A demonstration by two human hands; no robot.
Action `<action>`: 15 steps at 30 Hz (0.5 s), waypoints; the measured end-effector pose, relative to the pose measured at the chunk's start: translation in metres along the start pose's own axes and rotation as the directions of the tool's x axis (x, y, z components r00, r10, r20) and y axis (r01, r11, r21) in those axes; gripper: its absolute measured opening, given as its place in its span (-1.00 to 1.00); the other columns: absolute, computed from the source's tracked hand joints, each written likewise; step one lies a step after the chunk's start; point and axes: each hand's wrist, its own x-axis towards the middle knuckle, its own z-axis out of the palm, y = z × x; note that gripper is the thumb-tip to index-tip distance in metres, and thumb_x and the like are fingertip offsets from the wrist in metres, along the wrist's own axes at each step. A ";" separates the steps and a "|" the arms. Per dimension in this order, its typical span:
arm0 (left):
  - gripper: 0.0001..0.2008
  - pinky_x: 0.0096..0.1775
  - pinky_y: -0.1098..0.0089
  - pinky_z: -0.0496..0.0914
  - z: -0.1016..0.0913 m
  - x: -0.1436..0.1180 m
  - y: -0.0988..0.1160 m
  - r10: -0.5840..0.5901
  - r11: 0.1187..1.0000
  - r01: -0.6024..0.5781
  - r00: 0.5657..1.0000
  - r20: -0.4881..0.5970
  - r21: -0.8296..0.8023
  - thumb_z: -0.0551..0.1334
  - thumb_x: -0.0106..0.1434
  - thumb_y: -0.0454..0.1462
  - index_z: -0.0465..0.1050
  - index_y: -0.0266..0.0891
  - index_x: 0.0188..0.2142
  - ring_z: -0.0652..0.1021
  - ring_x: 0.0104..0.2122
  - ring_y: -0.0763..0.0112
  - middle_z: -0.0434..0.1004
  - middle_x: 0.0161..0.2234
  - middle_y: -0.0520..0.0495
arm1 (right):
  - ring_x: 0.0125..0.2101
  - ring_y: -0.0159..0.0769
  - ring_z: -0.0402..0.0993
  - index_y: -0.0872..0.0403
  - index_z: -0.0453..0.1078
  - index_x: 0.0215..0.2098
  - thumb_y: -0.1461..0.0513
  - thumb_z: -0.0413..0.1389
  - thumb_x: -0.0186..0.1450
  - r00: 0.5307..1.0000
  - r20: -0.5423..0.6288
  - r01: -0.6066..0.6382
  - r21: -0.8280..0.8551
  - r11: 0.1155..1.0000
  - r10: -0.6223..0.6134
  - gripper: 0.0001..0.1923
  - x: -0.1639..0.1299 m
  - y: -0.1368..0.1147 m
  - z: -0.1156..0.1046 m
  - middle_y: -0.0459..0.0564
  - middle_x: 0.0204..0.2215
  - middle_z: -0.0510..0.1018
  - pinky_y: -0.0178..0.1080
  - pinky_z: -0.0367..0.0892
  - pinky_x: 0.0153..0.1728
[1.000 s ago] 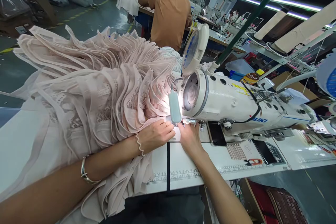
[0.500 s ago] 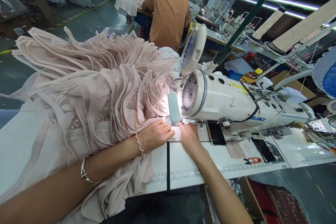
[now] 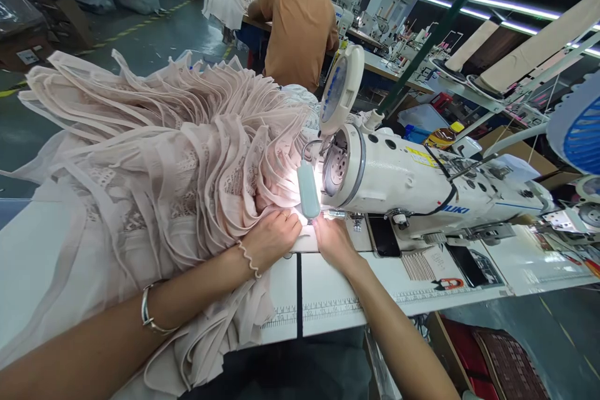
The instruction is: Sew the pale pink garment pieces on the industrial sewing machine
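Observation:
Under the lit end of a white sewing machine (image 3: 384,169), both hands work close together. My left hand (image 3: 274,236), with a ring and a wavy bracelet at the wrist, has its fingers curled on the edge of a pale pink lace garment (image 3: 234,190). Just right of it, my right hand (image 3: 334,242) reaches in beside the needle area, and most of its fingers are hidden. A pale green lamp (image 3: 309,190) hangs in front of the needle and hides the stitching point. Many similar garments are heaped to the left, draping over the table edge.
A phone (image 3: 385,235), orange-handled thread snips (image 3: 449,284) and a dark flat item (image 3: 467,265) lie right of my hands. A ruler strip (image 3: 328,310) runs along the table's front edge. A person in a brown shirt (image 3: 300,31) sits ahead, and a blue fan (image 3: 579,125) stands at right.
Both hands have shifted slightly left, and my right hand's fingers have drawn in under the machine. The machine's round end disc, smeared before, now shows its holes sharply.

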 end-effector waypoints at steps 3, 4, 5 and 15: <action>-0.89 -0.26 0.31 0.29 -0.001 0.000 0.002 -0.022 1.000 0.021 0.999 0.042 0.008 0.11 0.35 -0.46 0.37 -0.32 -0.21 0.48 -0.30 0.24 0.46 -0.34 -0.10 | -0.19 -0.12 0.45 0.13 0.44 -0.07 0.24 -0.16 0.44 0.963 -0.236 -0.151 -0.077 0.985 0.129 -0.65 -0.004 0.015 0.007 0.12 -0.30 0.56 -0.11 0.27 -0.04; -0.88 -0.26 0.31 0.30 -0.002 0.000 0.002 -0.023 1.000 0.023 0.998 0.052 0.012 0.10 0.35 -0.46 0.37 -0.33 -0.18 0.49 -0.27 0.23 0.47 -0.32 -0.12 | -0.12 -0.07 0.44 0.17 0.44 -0.05 0.25 -0.15 0.43 0.939 -0.307 -0.197 -0.103 0.975 0.157 -0.65 -0.007 0.021 0.009 0.17 -0.25 0.57 -0.06 0.25 0.02; -0.87 -0.26 0.31 0.31 -0.002 0.001 0.002 -0.021 1.000 0.020 0.998 0.062 0.013 0.09 0.36 -0.47 0.37 -0.33 -0.17 0.49 -0.25 0.23 0.48 -0.30 -0.13 | -0.07 -0.04 0.42 0.20 0.44 -0.03 0.24 -0.13 0.43 0.920 -0.352 -0.229 -0.116 0.967 0.175 -0.65 -0.010 0.027 0.010 0.21 -0.20 0.56 -0.02 0.24 0.05; -0.73 -0.13 0.28 0.41 0.008 -0.004 0.015 0.153 0.987 -0.148 0.985 0.075 -0.068 0.00 0.39 -0.49 0.40 -0.44 -0.03 0.52 -0.06 0.21 0.52 -0.06 -0.30 | -0.20 -0.12 0.44 0.13 0.41 -0.26 0.24 -0.11 0.44 0.926 -0.367 -0.149 -0.139 0.979 0.089 -0.72 -0.058 0.035 -0.002 0.16 -0.30 0.52 -0.12 0.34 -0.15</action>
